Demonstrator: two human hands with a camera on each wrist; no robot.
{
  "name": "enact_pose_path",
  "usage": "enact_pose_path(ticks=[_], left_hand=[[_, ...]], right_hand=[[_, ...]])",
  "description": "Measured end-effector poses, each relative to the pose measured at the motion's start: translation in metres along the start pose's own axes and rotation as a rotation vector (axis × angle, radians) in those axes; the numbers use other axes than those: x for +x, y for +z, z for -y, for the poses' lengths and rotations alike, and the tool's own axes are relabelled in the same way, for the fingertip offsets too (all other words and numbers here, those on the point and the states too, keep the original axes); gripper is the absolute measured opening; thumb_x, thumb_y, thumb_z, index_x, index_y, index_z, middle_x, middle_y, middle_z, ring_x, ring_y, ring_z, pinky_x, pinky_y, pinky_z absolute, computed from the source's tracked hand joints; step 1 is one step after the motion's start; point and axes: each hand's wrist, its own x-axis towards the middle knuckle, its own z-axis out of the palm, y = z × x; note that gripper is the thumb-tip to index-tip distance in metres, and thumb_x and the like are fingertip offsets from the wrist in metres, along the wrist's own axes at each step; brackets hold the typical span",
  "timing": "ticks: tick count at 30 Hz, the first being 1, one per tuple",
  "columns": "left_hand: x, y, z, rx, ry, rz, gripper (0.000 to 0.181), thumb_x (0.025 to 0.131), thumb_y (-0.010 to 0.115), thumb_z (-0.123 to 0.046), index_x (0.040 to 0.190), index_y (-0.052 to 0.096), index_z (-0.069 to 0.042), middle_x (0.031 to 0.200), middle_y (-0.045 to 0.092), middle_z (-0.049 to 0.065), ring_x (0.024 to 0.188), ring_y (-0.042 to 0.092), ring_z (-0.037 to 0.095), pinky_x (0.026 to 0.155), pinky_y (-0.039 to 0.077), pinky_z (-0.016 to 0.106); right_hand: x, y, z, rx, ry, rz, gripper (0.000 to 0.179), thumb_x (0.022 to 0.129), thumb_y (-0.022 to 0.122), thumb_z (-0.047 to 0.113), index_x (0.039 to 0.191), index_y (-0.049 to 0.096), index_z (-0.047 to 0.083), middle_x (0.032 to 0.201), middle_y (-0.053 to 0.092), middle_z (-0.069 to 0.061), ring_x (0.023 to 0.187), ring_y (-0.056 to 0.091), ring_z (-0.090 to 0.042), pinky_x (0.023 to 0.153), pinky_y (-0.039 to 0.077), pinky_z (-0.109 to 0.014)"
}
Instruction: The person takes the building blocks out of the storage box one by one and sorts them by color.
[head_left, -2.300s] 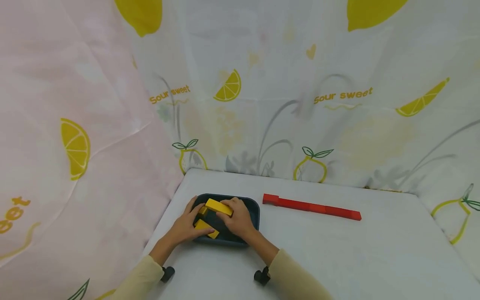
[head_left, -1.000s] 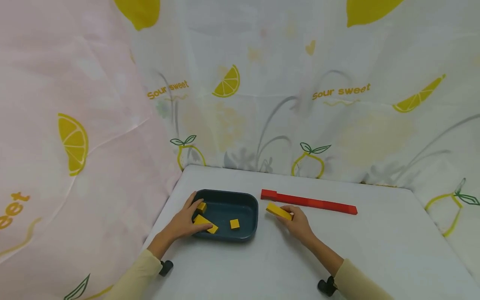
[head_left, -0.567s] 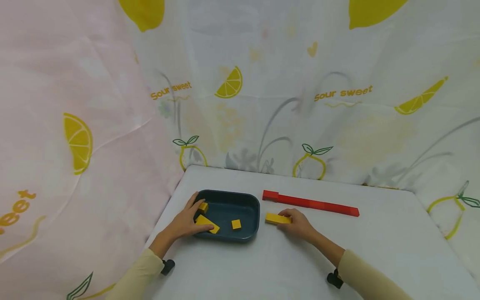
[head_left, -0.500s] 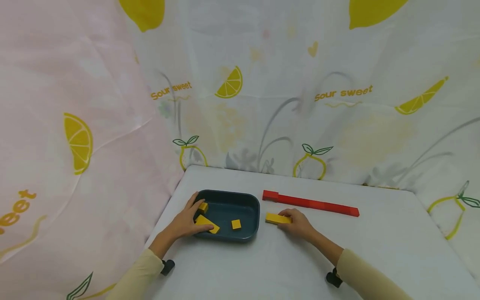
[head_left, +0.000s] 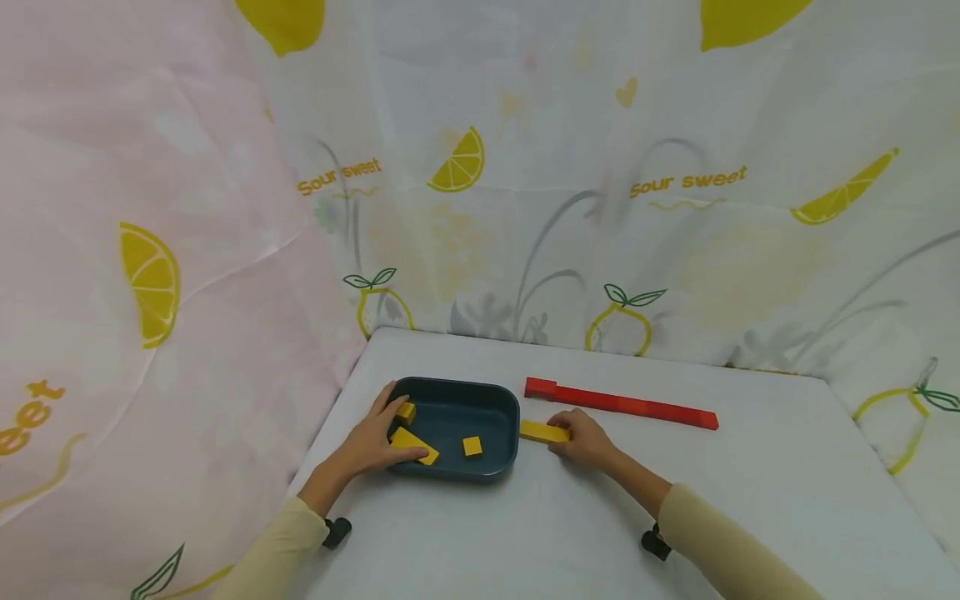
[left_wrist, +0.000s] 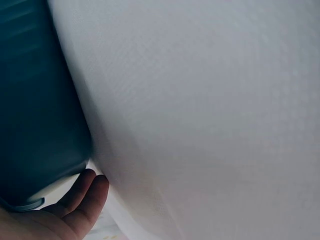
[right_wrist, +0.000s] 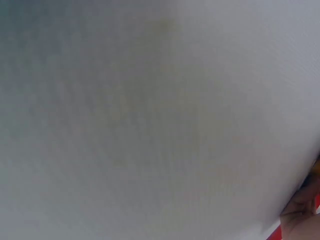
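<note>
A dark blue tray point(head_left: 480, 398) stands on the left of the white table. My left hand point(head_left: 367, 442) holds its left end; in the left wrist view the fingers point(left_wrist: 90, 200) curl against the tray's outer wall point(left_wrist: 40, 110). Inside lie a long yellow block point(head_left: 412, 446) under the left thumb, another yellow block point(head_left: 406, 412) partly behind the fingers, and a small yellow block point(head_left: 472, 447). Just right of the tray, my right hand point(head_left: 587, 442) pinches a long yellow block point(head_left: 538, 431) on the table, its far end close to the tray wall.
A row of red blocks point(head_left: 622, 403) lies end to end behind the right hand, with a raised piece at its left end. White cloth point(head_left: 585, 533) covers the table. Lemon-printed curtains point(head_left: 517, 208) hang at the back and sides.
The right hand has lifted a long yellow block out of the tray, set it down on the table to the right, then shifted it left towards the tray. The left hand stays put.
</note>
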Motion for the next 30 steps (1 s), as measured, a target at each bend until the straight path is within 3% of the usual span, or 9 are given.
enact_pose_path(ticks=[14, 30], left_hand=[[0.001, 0.002, -0.001, -0.011, -0.002, -0.009, 0.105, 0.072, 0.076, -0.067, 0.153, 0.035, -0.013, 0.167, 0.007, 0.012, 0.13, 0.049, 0.043, 0.098, 0.046, 0.062], [0.002, 0.003, -0.001, -0.005, -0.001, 0.003, 0.107, 0.073, 0.076, -0.066, 0.155, 0.031, -0.014, 0.166, 0.006, 0.015, 0.134, 0.045, 0.047, 0.098, 0.044, 0.065]], right_hand=[[0.001, -0.015, -0.014, 0.168, -0.013, 0.093, 0.036, 0.083, 0.079, 0.013, 0.118, 0.069, 0.01, 0.096, 0.063, -0.002, 0.084, 0.052, -0.018, 0.071, 0.046, -0.026], [-0.001, -0.011, -0.017, 0.203, 0.007, 0.06, 0.035, 0.082, 0.08, 0.014, 0.115, 0.072, 0.012, 0.091, 0.059, -0.002, 0.082, 0.051, -0.019, 0.07, 0.045, -0.027]])
